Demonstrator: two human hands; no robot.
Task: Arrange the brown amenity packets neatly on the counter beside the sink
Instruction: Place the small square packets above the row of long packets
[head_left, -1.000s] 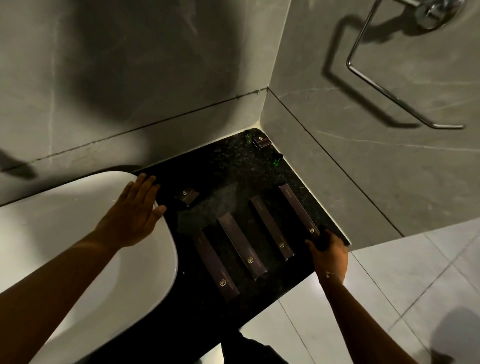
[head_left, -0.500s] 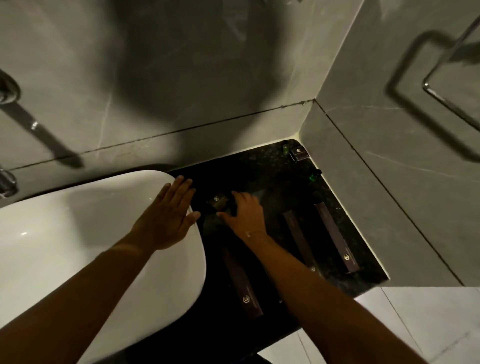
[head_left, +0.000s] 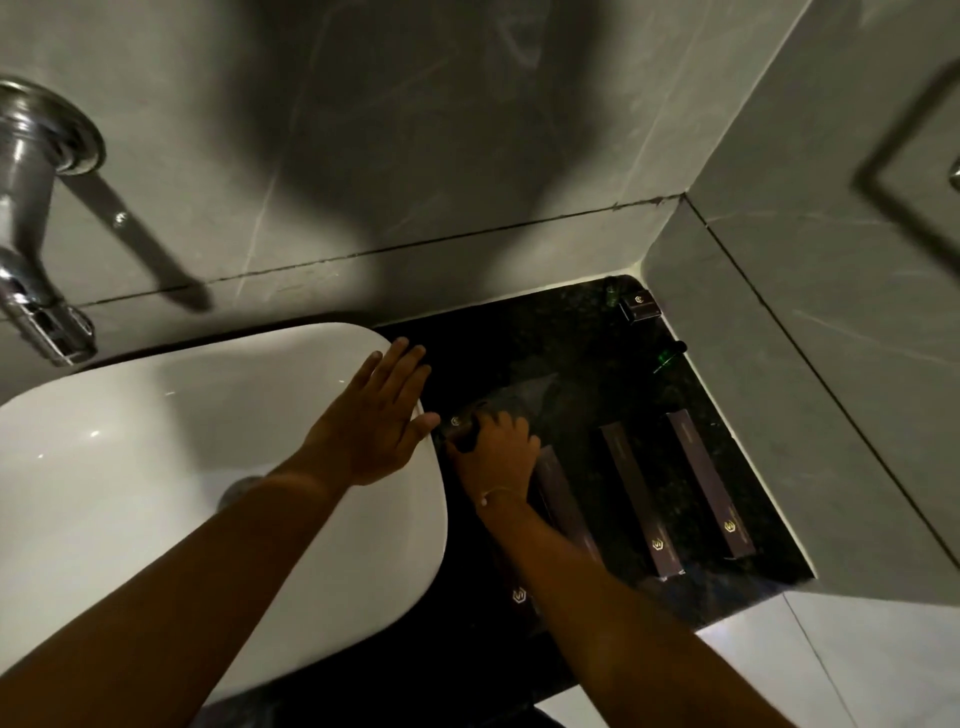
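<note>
Long brown amenity packets lie in a row on the black counter (head_left: 561, 343): one at the far right (head_left: 709, 480), one beside it (head_left: 639, 499), a third (head_left: 563, 499) partly under my right forearm, and a fourth (head_left: 519, 595) mostly hidden, only its logo end showing. My right hand (head_left: 496, 452) is curled over a small square brown packet (head_left: 460, 422) next to the sink, fingers closed on it. My left hand (head_left: 376, 418) lies flat and open on the rim of the white sink (head_left: 156, 467).
Another small brown packet (head_left: 640, 306) and small green bottles (head_left: 670, 356) sit in the back corner of the counter. A chrome tap (head_left: 31, 249) projects from the grey wall at the left. Grey walls close the counter at the back and right; the floor lies beyond its front edge.
My right hand has moved from the rightmost long packet across to the small square packet by the sink and closed on it. My left hand stays on the sink rim. The view has shifted left.
</note>
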